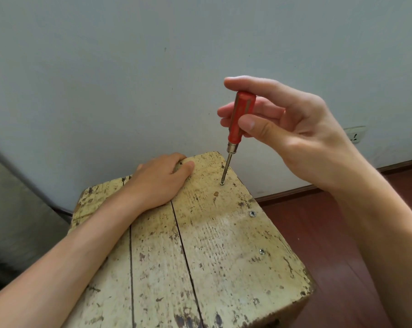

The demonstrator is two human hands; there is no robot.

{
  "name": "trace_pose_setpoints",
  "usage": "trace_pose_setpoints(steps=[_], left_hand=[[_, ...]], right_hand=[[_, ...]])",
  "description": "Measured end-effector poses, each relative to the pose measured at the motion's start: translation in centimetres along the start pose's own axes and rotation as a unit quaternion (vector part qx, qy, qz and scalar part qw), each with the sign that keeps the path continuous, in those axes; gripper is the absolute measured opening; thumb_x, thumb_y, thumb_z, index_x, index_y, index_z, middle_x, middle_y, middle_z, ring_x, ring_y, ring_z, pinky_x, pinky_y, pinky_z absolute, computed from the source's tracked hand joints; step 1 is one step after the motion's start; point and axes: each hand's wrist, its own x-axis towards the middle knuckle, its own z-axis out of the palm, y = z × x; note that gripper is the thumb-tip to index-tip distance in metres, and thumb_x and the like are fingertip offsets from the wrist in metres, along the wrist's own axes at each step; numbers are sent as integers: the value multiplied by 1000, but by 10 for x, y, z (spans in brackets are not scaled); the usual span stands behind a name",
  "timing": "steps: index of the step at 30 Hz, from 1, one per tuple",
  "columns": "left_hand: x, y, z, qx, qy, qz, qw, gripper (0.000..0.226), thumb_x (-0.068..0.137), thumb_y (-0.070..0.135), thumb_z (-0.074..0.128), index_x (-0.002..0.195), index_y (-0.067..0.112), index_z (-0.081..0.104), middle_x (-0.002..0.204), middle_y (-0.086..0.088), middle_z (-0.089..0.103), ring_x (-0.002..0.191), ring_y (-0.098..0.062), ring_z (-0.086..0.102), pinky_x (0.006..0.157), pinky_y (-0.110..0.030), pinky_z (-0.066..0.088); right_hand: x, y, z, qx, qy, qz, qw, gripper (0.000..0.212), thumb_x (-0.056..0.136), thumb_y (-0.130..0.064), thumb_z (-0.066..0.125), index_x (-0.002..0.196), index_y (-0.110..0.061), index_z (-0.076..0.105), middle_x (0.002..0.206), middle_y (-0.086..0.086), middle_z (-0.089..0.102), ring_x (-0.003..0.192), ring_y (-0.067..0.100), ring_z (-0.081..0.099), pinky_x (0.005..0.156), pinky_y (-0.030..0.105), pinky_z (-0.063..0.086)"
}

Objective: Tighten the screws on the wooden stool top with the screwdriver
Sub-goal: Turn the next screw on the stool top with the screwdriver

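Worn, paint-flecked planks of the wooden stool top (200,256) are pressed flat by the open left hand (160,178) at the far edge. The red-handled screwdriver (238,124) is pinched upright in the right hand (285,129), its slim metal tip seated in a screw (222,183) near the far right corner.

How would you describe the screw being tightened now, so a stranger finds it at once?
Start at the stool top and go to its far right corner, near the wall. The screw sits under the screwdriver tip; the two other bright screws lie bare along the right edge.
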Motion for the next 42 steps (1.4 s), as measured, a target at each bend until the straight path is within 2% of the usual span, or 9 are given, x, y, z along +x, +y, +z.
trace_pose_setpoints(steps=[4, 7, 12, 18, 20, 24, 30, 36, 42], left_hand=[[0, -1, 0, -1, 0, -2, 1000, 47, 103, 59, 30, 130, 32, 57, 117, 11, 65, 114, -18, 58, 107, -50, 39], [1, -1, 1, 1, -2, 0, 1000, 47, 103, 58, 29, 130, 31, 57, 117, 11, 65, 114, -18, 58, 107, -50, 38], [1, -2, 1, 0, -1, -2, 1000, 47, 102, 60, 29, 128, 32, 58, 117, 11, 65, 113, -19, 58, 106, -50, 40], [2, -2, 2, 1, -2, -2, 1000, 47, 102, 60, 30, 128, 32, 57, 118, 11, 64, 114, -19, 58, 106, -50, 40], [2, -3, 2, 0, -1, -2, 1000, 47, 102, 60, 30, 128, 32, 57, 118, 11, 64, 114, -19, 58, 106, -50, 40], [1, -3, 2, -6, 1, 2, 1000, 44, 102, 59, 30, 121, 32, 59, 108, 12, 65, 106, -17, 59, 104, -50, 41], [2, -4, 1, -1, 3, 3, 1000, 45, 102, 61, 29, 122, 33, 59, 107, 13, 65, 106, -17, 59, 103, -49, 42], [2, -4, 2, 5, 5, 4, 1000, 46, 102, 61, 29, 123, 33, 59, 110, 13, 65, 108, -17, 59, 104, -49, 41], [2, -4, 3, -3, 2, 1, 1000, 45, 102, 60, 30, 123, 33, 59, 112, 12, 65, 110, -18, 59, 104, -49, 41]], right_hand=[[1, 1, -4, 3, 11, -2, 1000, 36, 102, 4, 65, 136, -9, 63, 115, 17, 77, 108, 21, 79, 91, 24, 58], [1, 1, 0, 15, 40, -10, 999, 34, 98, 2, 72, 129, -12, 66, 104, 20, 77, 101, 28, 79, 93, 38, 63], [6, 1, 14, -37, 80, -20, 996, 32, 94, -8, 81, 121, -19, 68, 82, -10, 71, 87, 28, 80, 85, 56, 63], [3, 2, 20, -110, 81, -41, 990, 37, 103, -10, 71, 137, -25, 64, 101, 9, 72, 89, 23, 78, 75, 58, 57], [2, 1, 13, -94, 45, -36, 994, 39, 105, -6, 65, 141, -21, 62, 110, 15, 72, 102, 22, 77, 87, 59, 58], [1, 0, 6, -31, 18, -17, 999, 43, 105, 4, 61, 145, -12, 58, 126, 18, 73, 125, 18, 71, 105, 37, 58], [4, -2, 10, -9, 39, -26, 999, 36, 100, 5, 69, 132, -12, 66, 111, 21, 75, 105, 24, 78, 91, 36, 64], [4, -1, 20, -57, 136, -26, 989, 32, 88, -9, 87, 116, -12, 71, 89, 2, 75, 77, 19, 79, 72, 64, 57], [0, 0, 22, -102, 135, -35, 985, 36, 96, -13, 81, 129, -24, 71, 97, 3, 76, 83, 18, 80, 76, 60, 56]])
